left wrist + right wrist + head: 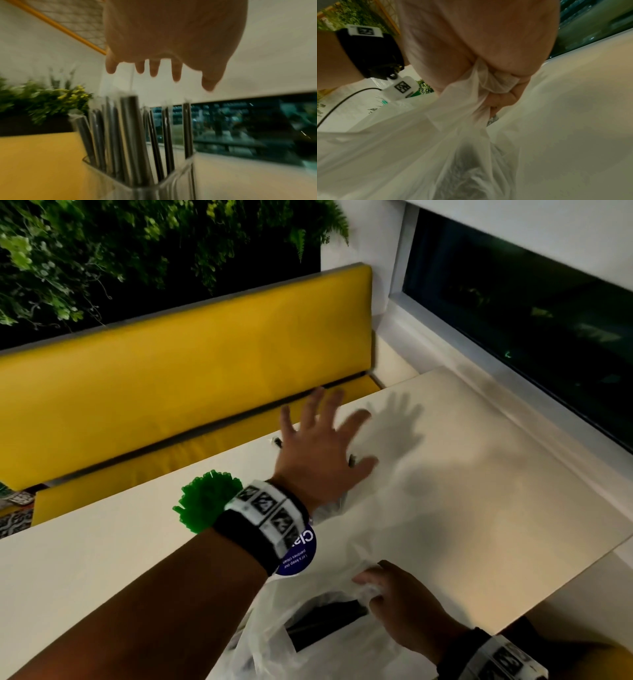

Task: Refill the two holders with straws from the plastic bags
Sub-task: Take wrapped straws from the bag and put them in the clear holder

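The left hand is spread flat in the air, all 5 fingers straight and apart, grasping nothing; it hovers over the far half of the white table. In the left wrist view its fingertips hang above a clear, square-sided holder that stands upright and is packed with dark straws, each in a thin clear sleeve, their tops at uneven heights. From the head view this holder is almost wholly hidden under the hand.

The right hand is clenched around a gathered fold of a thin, translucent white plastic bag at the near edge of the table. In the right wrist view the film bunches between the curled fingers and falls away in soft creases, with a dark mass of straws showing dimly through it. In the head view the bag's mouth gapes and a bundle of black straws lies inside.

Just left of the left wrist, a dense tuft of bright green straws fans out; what it stands in is hidden by the arm. A round blue sticker shows beneath the wristband. Beyond the table runs a yellow bench, with green foliage above it and a dark window to the right.
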Demonstrator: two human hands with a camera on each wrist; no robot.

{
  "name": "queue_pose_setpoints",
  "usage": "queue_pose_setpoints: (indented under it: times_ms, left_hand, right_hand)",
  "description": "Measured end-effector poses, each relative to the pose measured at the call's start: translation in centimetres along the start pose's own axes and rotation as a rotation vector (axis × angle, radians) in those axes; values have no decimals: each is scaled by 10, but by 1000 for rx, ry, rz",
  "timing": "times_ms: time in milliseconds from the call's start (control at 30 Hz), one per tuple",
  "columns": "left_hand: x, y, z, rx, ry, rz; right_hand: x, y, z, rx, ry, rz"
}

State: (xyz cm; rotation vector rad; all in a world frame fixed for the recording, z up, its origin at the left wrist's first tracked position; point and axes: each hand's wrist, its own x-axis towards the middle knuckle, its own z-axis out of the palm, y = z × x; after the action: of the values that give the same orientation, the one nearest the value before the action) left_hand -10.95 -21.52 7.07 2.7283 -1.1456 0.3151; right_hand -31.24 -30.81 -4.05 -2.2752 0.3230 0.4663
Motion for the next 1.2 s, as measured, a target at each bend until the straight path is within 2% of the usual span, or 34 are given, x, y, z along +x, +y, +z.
queue_pose_setpoints:
  times_ms: [33, 67, 100, 133, 267, 400, 467, 500, 533, 600, 633, 667, 700, 767, 800, 833, 867, 933, 1033, 1133, 1200]
  left_hand:
    - [3, 4, 7, 108, -185, 32]
    - [7, 3, 14, 176, -309, 45]
    - [10, 0, 18, 205, -364, 44]
    - [12, -4, 19, 194, -348, 24]
    - [14, -21, 15, 92, -134, -81]
    - [13, -37, 7, 86, -293, -209]
    - [10, -40, -1, 50, -325, -242]
    - [6, -38, -9, 15, -285, -244]
    - [1, -33, -19, -21, -175, -211]
    - [-21, -18, -41, -163, 142, -28]
    - [-38, -8, -48, -261, 228, 95]
    - [-58, 3, -51, -362, 173, 189]
    - [-82, 14, -50, -433, -2, 222]
    - [-127, 32, -29, -460, -508, 141]
    - [-146, 36, -11, -448, -679, 63]
    - [-162, 37, 11, -456, -760, -9]
    - [-173, 35, 29, -489, -770, -92]
    - [-187, 32, 57, -524, -680, -168]
    - [-201, 37, 89, -458, -677, -81]
    - [-202, 40, 90, -309, -681, -53]
    - [-202, 38, 87, -240, -702, -25]
  right_hand:
    - [0, -1, 0, 3, -5, 3]
    - [1, -1, 0, 1, -10, 4]
    - [1, -1, 0, 0, -9, 3]
    - [1, -1, 1, -2, -3, -2]
    - [-1, 2, 2, -9, 1, 6]
    - [-3, -1, -2, -26, -20, -20]
    - [-3, -1, -2, -35, -17, -23]
    - [-3, -1, -1, -41, -11, -22]
    - [-2, -1, -1, -44, 1, -22]
    - [-1, -2, -1, -42, 13, -22]
    - [-1, -3, -1, -42, 13, -26]
    - [0, -3, -1, -49, 19, -35]
    - [0, -4, -1, -61, 27, -41]
    - [1, -6, -1, -69, 43, -48]
    - [2, -7, 0, -57, 44, -49]
    - [2, -8, 2, -35, 33, -48]
    - [2, -9, 3, -5, 25, -54]
    - [0, -14, 6, 51, 4, -72]
    - [-4, -23, 11, 86, -1, -107]
    - [-7, -28, 12, 143, 54, -111]
    - [-9, -32, 12, 144, 39, -121]
